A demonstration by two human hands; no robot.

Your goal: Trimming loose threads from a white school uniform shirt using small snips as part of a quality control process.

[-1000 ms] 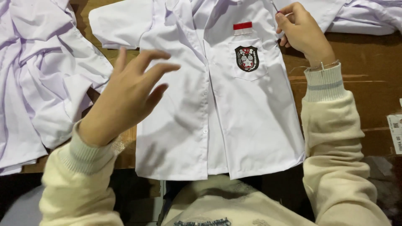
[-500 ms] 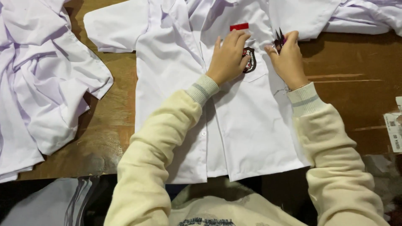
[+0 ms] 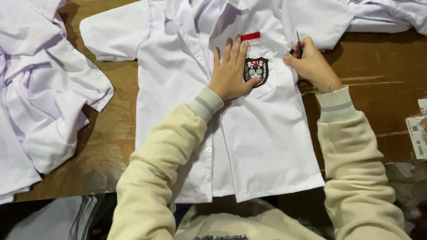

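A white short-sleeved shirt (image 3: pixel 262 146) lies buttoned and face up on a brown wooden table (image 3: pixel 111 146). Its chest pocket carries a black shield-shaped badge (image 3: pixel 256 70), with a small red and white patch (image 3: pixel 251 37) above it. My left hand (image 3: pixel 230 71) rests flat on the shirt, fingers spread, just left of the badge with the thumb under it. My right hand (image 3: pixel 311 64) is closed around small dark snips (image 3: pixel 299 46) at the pocket's right edge, blades pointing up.
A crumpled heap of white shirts (image 3: pixel 40 98) covers the table's left side. More white cloth (image 3: pixel 391 15) lies at the top right. A paper label (image 3: pixel 418 133) sits at the right edge.
My left hand came in from the left, touched the badge, and now lies flat beside it. My right hand dipped to the pocket's edge and stays there with the snips.
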